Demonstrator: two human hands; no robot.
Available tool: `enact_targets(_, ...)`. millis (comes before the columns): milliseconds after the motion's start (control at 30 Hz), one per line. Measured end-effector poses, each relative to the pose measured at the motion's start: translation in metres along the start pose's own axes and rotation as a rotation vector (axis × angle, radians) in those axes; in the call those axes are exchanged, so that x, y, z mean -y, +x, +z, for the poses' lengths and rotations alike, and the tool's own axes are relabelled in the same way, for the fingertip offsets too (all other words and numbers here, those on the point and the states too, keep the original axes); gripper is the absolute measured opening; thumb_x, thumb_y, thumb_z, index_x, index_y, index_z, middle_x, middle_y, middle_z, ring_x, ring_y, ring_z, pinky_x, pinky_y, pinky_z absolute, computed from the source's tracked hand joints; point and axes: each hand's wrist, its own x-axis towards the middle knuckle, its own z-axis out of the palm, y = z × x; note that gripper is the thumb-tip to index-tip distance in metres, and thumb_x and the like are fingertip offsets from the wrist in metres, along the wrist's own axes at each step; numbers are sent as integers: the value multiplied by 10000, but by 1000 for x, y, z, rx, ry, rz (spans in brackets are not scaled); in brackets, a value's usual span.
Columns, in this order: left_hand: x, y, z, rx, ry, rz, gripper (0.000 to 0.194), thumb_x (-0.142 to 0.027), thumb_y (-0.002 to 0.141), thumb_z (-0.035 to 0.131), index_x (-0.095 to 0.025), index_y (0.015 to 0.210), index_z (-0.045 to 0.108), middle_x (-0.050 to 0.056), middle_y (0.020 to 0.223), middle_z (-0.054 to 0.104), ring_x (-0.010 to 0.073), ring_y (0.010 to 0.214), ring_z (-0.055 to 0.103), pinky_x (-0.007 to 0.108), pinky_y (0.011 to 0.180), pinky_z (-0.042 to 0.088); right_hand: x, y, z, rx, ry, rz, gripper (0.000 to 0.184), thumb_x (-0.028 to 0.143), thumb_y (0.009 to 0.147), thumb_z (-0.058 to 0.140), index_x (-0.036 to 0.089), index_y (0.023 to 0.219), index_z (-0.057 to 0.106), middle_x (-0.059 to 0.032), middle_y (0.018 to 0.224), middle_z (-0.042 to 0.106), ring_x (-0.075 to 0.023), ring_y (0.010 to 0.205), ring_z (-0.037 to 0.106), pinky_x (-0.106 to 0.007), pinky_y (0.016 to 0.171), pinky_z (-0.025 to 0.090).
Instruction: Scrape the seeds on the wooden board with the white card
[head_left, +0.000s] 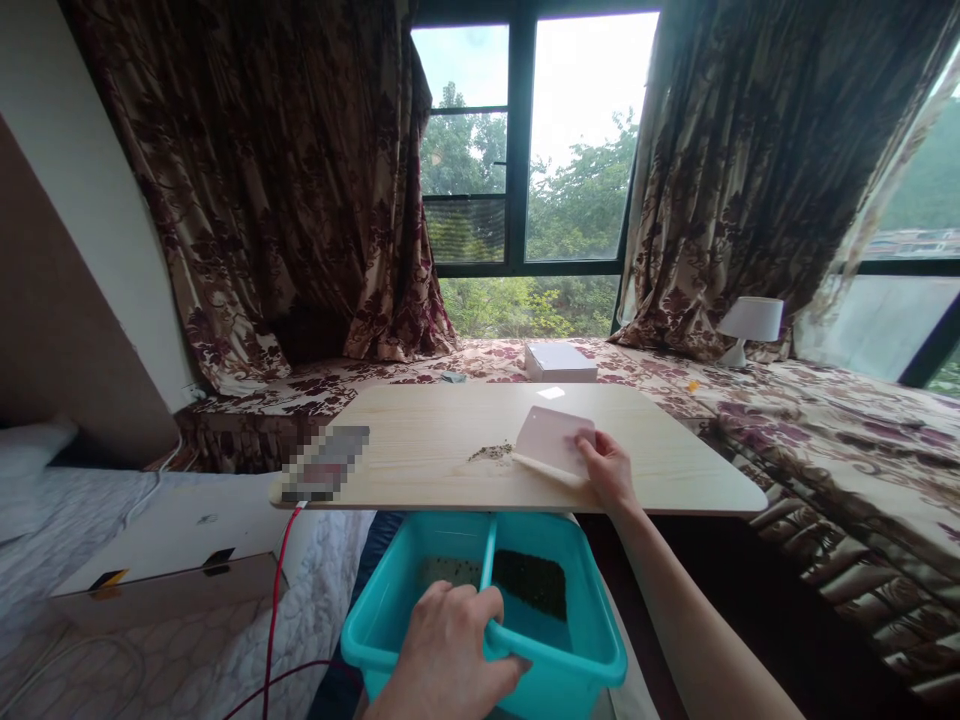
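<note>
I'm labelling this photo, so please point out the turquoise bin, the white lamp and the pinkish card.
turquoise bin [561,655]: head view, front wall
white lamp [752,319]: head view, shade
pinkish card [551,440]: head view, middle of its face

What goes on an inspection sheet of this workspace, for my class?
Surface: pale table, grains near its middle.
Things: card, tilted, one edge by the grains; teal tub, divided, with a dark heap in the right compartment.
Clutter: blurred object, table's left end; white carton on the bed.
Hands: right hand holds the card; left hand grips the divider.
Cables: red cable at blurred object; white cable on the bed.
Surroundings: curtains, window, lamp.
</note>
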Motion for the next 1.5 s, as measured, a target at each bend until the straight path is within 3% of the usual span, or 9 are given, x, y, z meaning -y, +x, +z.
enact_targets(833,0,-1,0,-1,-4,7,161,-339,638,624,-242,762,588,-13,798,625,215,847,526,305,759,324,4,-1,1,29,49,57,319,395,616,653,150,818,675,-74,821,715,-193,715,630,-289,641,483)
enact_targets(1133,-1,0,-3,-4,-1,17,144,-340,656,626,-239,751,590,-10,790,633,213,843,533,304,764,338,6,-2,0,114,51,59,332,400,618,660,151,838,674,-82,845,718,-201,745,644,-295,668,490)
enact_targets(1333,-9,5,-12,1,22,68,148,-368,689,634,-236,748,604,0,758,636,207,825,556,332,850,345,11,-4,-2,95,-23,54,324,391,634,642,148,847,670,-78,847,716,-196,732,638,-284,639,481)
enact_targets(1500,-14,14,-7,-21,16,135,202,-414,701,649,-243,803,616,-4,745,642,199,803,586,374,950,311,16,-10,-3,123,-70,61,302,396,635,641,154,811,685,-68,805,720,-197,708,638,-272,601,478)
